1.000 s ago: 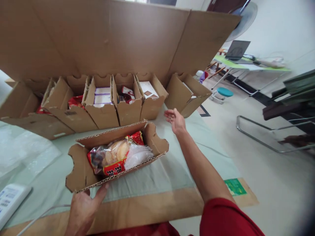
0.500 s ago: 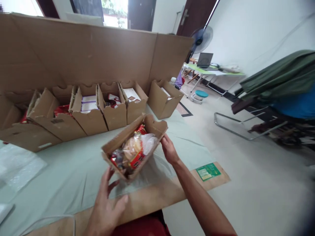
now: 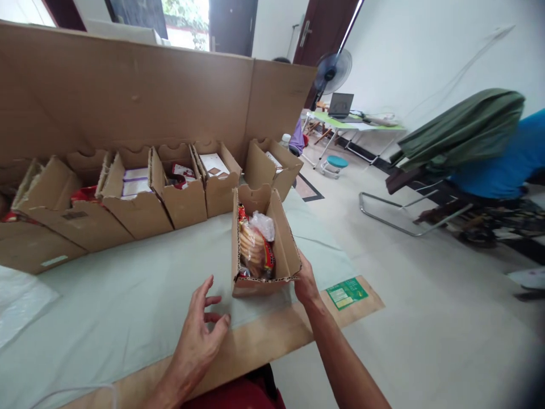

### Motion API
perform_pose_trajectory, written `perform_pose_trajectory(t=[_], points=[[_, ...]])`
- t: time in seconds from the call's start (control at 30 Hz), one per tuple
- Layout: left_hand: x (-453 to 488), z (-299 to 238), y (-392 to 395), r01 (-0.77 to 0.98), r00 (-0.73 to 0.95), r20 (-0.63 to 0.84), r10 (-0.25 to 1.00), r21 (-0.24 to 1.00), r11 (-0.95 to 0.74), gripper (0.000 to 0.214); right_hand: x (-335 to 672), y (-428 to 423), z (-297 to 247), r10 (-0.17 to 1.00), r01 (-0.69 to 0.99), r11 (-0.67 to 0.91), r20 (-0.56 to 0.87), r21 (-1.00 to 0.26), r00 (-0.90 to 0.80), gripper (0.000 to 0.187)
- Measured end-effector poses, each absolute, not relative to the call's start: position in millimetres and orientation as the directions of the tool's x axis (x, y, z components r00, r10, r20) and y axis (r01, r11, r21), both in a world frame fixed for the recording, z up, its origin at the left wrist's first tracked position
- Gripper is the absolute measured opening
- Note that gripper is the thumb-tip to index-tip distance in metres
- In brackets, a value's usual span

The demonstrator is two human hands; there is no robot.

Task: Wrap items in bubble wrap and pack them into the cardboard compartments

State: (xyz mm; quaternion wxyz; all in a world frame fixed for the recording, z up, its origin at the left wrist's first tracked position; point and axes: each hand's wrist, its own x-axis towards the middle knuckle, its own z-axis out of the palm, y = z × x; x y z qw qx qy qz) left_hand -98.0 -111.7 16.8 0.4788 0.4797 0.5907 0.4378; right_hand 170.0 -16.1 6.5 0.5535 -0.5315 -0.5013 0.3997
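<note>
A small open-topped cardboard box [image 3: 286, 238] is in front of me, its long side pointing away from me. It holds packaged snacks: a clear bag of round biscuits [image 3: 252, 250], red wrappers and a crumpled clear plastic bag [image 3: 263, 226]. My right hand [image 3: 305, 279] grips the box's near right side, with its fingers partly hidden by the wall. Left of the box, my left hand [image 3: 203, 321] is open above the cloth, fingers spread and holding nothing. Whether the box's base rests fully on the cloth I cannot tell.
Several similar boxes [image 3: 183, 199] stand in a row behind, before a tall cardboard panel [image 3: 170, 102]. One box [image 3: 272, 167] stands apart at the right. Clear plastic wrap [image 3: 21, 301] lies at the left, and a green label [image 3: 347, 292] marks the table's right corner.
The box has turned from slanting to pointing nearly straight away from me, and sits further right. My left hand has come away from its near end; my right hand stays on its right side.
</note>
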Motion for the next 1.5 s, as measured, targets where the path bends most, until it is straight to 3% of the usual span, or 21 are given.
perform_pose_trajectory(t=[0.2,0.4,0.63,0.8,1.2,1.37,1.5], points=[[-68.7,2.3,-105.2,0.185,0.030,-0.107,0.994,0.978,0.100,0.079,160.2,-36.1,2.1,0.989,0.125,0.125,0.134,-0.984,0.066,0.057],[-38.0,-10.0,-73.3,0.193,0.062,-0.017,0.998,0.981,0.004,0.085,152.6,-25.8,-10.8,0.963,0.093,0.211,0.224,-0.973,0.151,0.066],[-5.3,-9.5,-43.8,0.189,0.092,0.048,0.995,0.980,-0.065,0.091,172.0,-4.2,1.6,0.964,0.081,0.249,0.255,-0.965,0.077,0.077],[1.8,-8.6,-30.9,0.210,0.095,0.101,0.990,0.970,-0.119,0.087,173.3,11.9,-8.0,0.955,0.123,0.223,0.242,-0.967,0.170,0.065],[0.9,-7.1,25.8,0.204,0.096,0.095,0.991,0.972,-0.113,0.094,176.7,83.8,1.8,0.933,0.260,0.303,0.341,-0.917,0.117,0.056],[-5.0,-16.0,25.5,0.247,0.124,0.062,0.990,0.965,-0.091,0.088,164.4,132.7,9.1,0.902,0.439,0.167,0.317,-0.883,0.295,0.052],[-20.9,-24.9,-2.8,0.298,0.132,0.012,0.991,0.953,-0.051,0.073,147.5,173.6,8.1,0.858,0.481,0.104,0.323,-0.871,0.399,0.044]])
